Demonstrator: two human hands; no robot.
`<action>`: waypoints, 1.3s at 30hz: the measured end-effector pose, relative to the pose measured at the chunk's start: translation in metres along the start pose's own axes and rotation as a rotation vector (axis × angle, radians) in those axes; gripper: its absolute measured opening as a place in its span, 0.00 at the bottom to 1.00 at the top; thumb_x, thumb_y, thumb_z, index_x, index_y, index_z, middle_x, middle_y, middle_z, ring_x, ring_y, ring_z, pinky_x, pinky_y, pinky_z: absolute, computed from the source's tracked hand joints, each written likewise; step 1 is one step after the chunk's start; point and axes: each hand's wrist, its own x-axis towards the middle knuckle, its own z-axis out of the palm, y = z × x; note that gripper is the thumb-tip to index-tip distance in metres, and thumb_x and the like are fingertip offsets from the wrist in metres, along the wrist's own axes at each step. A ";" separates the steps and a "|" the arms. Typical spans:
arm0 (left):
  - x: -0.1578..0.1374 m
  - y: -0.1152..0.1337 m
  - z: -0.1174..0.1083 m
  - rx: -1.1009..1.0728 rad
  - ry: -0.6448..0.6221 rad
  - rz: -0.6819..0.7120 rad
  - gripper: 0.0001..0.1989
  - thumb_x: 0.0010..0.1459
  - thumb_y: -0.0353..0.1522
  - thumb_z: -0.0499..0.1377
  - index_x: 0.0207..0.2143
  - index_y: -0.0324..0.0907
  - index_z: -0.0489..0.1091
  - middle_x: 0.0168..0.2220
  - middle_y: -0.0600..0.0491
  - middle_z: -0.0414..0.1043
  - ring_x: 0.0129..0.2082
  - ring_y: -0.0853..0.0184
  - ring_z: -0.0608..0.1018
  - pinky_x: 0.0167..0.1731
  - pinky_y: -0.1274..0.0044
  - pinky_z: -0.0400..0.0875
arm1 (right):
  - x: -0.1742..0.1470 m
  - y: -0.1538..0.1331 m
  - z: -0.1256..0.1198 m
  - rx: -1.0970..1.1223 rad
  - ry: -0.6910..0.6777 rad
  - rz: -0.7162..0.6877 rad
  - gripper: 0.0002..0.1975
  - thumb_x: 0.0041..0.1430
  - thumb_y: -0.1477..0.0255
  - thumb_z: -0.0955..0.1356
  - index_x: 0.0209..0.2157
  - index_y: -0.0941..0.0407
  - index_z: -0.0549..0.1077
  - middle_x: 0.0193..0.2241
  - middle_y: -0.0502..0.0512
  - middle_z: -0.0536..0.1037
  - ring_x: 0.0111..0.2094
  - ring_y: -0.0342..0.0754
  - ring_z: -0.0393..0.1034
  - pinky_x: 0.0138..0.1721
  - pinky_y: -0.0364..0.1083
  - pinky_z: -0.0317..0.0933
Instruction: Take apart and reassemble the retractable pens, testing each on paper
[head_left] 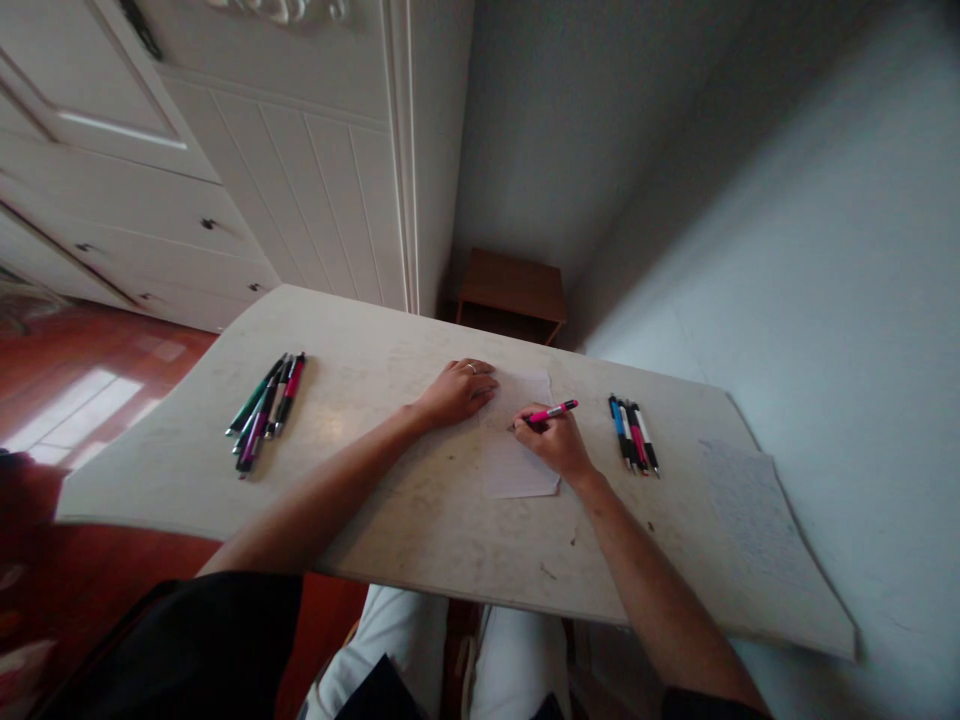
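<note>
Item: small white paper sheet [517, 455], lying flat near the middle of the pale bench [420, 520], long side running away from the person.

Left hand [457, 390]: palm down, fingers spread and flat, pressing the sheet's far left corner; it grips nothing.

Right hand [556, 440]: fingers closed around a pink pen [551, 411], tip down on the upper part of the sheet, barrel slanting out to the right.

Also on the bench: a bundle of pens [264, 410] well apart to the left, in green, purple, grey and red; a row of four pens [634, 435] just beside the right hand; a second, larger sheet [750, 520] at the right edge, faintly marked.

Risks, as judged:
- The sheet is pinned at one corner only; a firm stroke could swivel or crease it.
- The right wrist sits near the row of four; a sideways sweep could scatter them.
- The larger sheet overhangs the bench's edge and may slip off if nudged.
- The heel of the right hand could smudge fresh ink.
</note>
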 end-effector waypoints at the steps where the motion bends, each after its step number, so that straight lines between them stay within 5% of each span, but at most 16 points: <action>1: 0.000 0.000 0.000 -0.001 0.002 0.000 0.13 0.63 0.35 0.54 0.44 0.44 0.76 0.52 0.46 0.73 0.53 0.58 0.72 0.53 0.64 0.65 | 0.000 0.001 0.000 -0.015 0.015 0.001 0.09 0.52 0.70 0.66 0.26 0.58 0.76 0.21 0.53 0.76 0.22 0.44 0.66 0.26 0.42 0.59; 11: 0.000 -0.002 0.001 0.004 0.004 0.014 0.14 0.63 0.35 0.54 0.44 0.43 0.76 0.52 0.46 0.73 0.53 0.57 0.72 0.53 0.64 0.66 | -0.002 0.009 0.004 0.287 0.009 0.116 0.13 0.56 0.63 0.67 0.32 0.59 0.75 0.22 0.53 0.76 0.23 0.44 0.69 0.25 0.41 0.63; 19: 0.000 0.001 -0.001 0.003 -0.008 -0.005 0.13 0.63 0.35 0.54 0.44 0.44 0.76 0.52 0.47 0.73 0.54 0.58 0.71 0.53 0.64 0.65 | -0.003 -0.002 0.004 0.061 -0.005 -0.007 0.10 0.57 0.66 0.66 0.30 0.57 0.76 0.25 0.53 0.78 0.25 0.45 0.69 0.28 0.42 0.62; 39: 0.000 0.001 -0.001 -0.002 -0.009 0.000 0.13 0.63 0.35 0.54 0.44 0.44 0.76 0.52 0.46 0.73 0.54 0.58 0.72 0.53 0.64 0.65 | -0.002 -0.001 0.005 0.039 0.000 -0.021 0.10 0.58 0.67 0.65 0.32 0.57 0.77 0.26 0.53 0.79 0.26 0.45 0.69 0.28 0.42 0.62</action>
